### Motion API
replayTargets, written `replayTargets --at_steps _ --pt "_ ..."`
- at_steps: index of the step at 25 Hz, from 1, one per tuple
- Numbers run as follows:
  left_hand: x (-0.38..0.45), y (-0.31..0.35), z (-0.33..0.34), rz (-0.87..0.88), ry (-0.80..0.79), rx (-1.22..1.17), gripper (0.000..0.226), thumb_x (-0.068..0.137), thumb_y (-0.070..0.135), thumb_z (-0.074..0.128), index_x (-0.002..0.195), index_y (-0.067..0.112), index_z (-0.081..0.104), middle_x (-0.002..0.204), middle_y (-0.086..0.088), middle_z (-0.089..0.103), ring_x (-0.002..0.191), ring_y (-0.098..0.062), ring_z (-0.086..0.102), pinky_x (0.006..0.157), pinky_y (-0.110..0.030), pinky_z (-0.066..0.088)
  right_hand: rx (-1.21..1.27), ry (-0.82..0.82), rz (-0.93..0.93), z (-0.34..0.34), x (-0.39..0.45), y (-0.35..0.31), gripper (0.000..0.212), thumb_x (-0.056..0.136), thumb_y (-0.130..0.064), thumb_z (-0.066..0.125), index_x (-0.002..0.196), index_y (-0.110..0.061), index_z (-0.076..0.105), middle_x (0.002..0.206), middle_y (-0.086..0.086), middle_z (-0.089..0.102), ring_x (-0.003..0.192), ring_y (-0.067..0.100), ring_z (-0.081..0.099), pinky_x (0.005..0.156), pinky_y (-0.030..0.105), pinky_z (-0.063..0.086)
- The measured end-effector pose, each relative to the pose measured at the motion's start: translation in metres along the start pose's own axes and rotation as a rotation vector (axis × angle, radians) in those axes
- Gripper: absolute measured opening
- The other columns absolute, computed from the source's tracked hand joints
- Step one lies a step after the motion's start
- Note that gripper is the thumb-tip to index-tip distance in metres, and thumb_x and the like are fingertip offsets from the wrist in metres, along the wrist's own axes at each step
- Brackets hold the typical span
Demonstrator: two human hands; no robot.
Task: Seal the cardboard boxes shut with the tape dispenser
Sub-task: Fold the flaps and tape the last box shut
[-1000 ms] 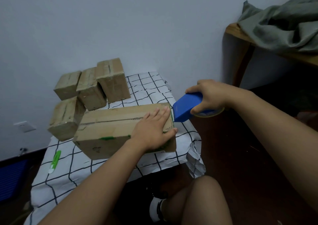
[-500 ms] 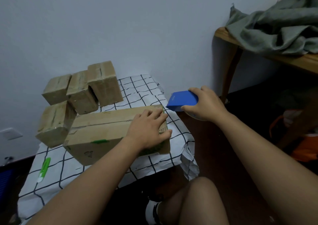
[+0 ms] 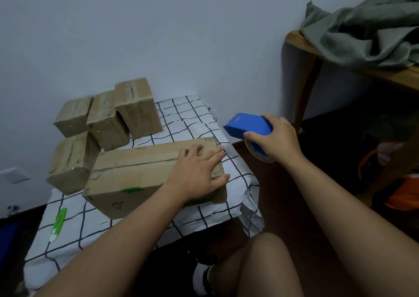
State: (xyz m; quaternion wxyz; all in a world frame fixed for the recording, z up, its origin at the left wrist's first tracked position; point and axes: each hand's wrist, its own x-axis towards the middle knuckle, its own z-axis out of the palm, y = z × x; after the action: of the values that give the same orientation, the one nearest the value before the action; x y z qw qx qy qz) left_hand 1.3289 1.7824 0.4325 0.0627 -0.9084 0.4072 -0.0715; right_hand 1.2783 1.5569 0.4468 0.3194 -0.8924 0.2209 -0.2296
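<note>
Seam on long box point(image 3: 145, 174) untaped: left hand point(image 3: 199, 172) flat, pinning flaps; right hand point(image 3: 277, 140) grips tape dispenser point(image 3: 248, 126) beside it. Next: land tape on near end.

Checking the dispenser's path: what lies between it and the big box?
Head view: only bare checkered cloth at the table's right edge separates the dispenser in the right hand from the big box.

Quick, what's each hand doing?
Left hand: open, flat on the big box.
Right hand: holding the tape dispenser.
</note>
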Motion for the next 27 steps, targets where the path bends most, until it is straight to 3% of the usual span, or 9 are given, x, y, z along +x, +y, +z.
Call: replayTargets --at_steps 7,10,12,16,18,20,23,25,27 --pt "-0.002 -0.001 -0.001 -0.017 0.012 -0.029 0.081 0.089 0.075 0.022 0.155 0.032 0.010 0.162 0.011 0.014 0.142 -0.022 0.027 0.106 -0.041 0.027 0.075 -0.004 0.019 0.005 -0.009 -0.008 0.073 0.081 -0.053 0.073 0.142 -0.020 0.050 0.122 0.007 0.052 0.100 0.012 0.042 0.084 0.027 0.035" --pt "-0.006 -0.002 -0.005 -0.070 -0.018 -0.080 0.098 0.085 0.082 0.023 0.157 0.020 0.000 0.165 -0.001 -0.001 0.143 -0.022 0.028 0.113 -0.038 0.025 0.136 0.025 0.039 0.003 -0.010 -0.010 0.070 0.081 -0.052 0.074 0.140 -0.020 0.052 0.116 0.003 0.049 0.099 0.014 0.044 0.085 0.028 0.035" --pt "-0.006 -0.003 -0.007 -0.065 -0.059 -0.090 0.101 0.082 0.084 0.020 0.157 0.019 0.001 0.164 -0.001 -0.006 0.146 -0.021 0.022 0.118 -0.037 0.018 0.175 0.033 0.047 0.005 -0.011 -0.010 0.070 0.080 -0.052 0.074 0.139 -0.020 0.053 0.118 0.003 0.050 0.100 0.014 0.045 0.085 0.028 0.036" --pt "-0.011 -0.003 -0.008 -0.103 -0.030 -0.071 0.105 0.076 0.089 0.016 0.157 0.024 0.003 0.162 -0.005 0.010 0.145 -0.024 0.017 0.117 -0.043 0.017 0.273 0.046 0.047 0.010 -0.012 -0.018 0.069 0.079 -0.053 0.076 0.136 -0.021 0.055 0.123 0.003 0.054 0.104 0.015 0.049 0.086 0.029 0.039" --pt "-0.014 -0.004 -0.007 -0.122 0.000 -0.082 0.109 0.076 0.089 0.024 0.156 0.019 0.004 0.156 -0.006 0.022 0.140 -0.024 0.024 0.114 -0.041 0.025 0.362 0.055 0.046 0.010 -0.010 -0.025 0.067 0.077 -0.054 0.077 0.134 -0.023 0.057 0.124 0.002 0.056 0.108 0.017 0.053 0.089 0.032 0.045" --pt "-0.020 -0.012 -0.006 -0.085 -0.011 -0.120 0.105 0.081 0.081 0.037 0.157 0.016 0.004 0.160 -0.004 0.017 0.143 -0.021 0.022 0.116 -0.038 0.024 0.490 0.052 0.028 0.011 -0.008 -0.036 0.065 0.074 -0.055 0.078 0.129 -0.026 0.060 0.122 -0.002 0.059 0.109 0.017 0.057 0.093 0.037 0.050" --pt "-0.031 -0.028 -0.004 0.005 -0.041 -0.108 0.093 0.087 0.068 0.044 0.157 0.024 0.002 0.164 -0.001 0.003 0.148 -0.020 0.012 0.121 -0.037 0.011 0.632 -0.054 -0.010 0.022 -0.008 -0.055 0.062 0.072 -0.051 0.081 0.126 -0.027 0.061 0.120 -0.006 0.061 0.107 0.014 0.060 0.093 0.037 0.053" --pt "-0.036 -0.032 -0.002 -0.025 -0.022 -0.099 0.088 0.086 0.069 0.046 0.155 0.033 0.006 0.161 -0.003 0.008 0.145 -0.024 0.014 0.120 -0.040 0.012 0.637 -0.156 -0.055 0.034 -0.008 -0.067 0.069 0.070 -0.053 0.081 0.130 -0.028 0.060 0.124 -0.006 0.060 0.111 0.015 0.060 0.095 0.037 0.053" --pt "-0.038 -0.035 -0.004 -0.061 -0.024 -0.155 0.092 0.083 0.071 0.049 0.155 0.032 0.008 0.159 -0.005 0.015 0.142 -0.025 0.020 0.118 -0.039 0.017 0.609 -0.204 -0.092 0.042 -0.003 -0.072 0.069 0.069 -0.051 0.082 0.130 -0.029 0.060 0.126 -0.006 0.060 0.113 0.016 0.060 0.098 0.039 0.052"
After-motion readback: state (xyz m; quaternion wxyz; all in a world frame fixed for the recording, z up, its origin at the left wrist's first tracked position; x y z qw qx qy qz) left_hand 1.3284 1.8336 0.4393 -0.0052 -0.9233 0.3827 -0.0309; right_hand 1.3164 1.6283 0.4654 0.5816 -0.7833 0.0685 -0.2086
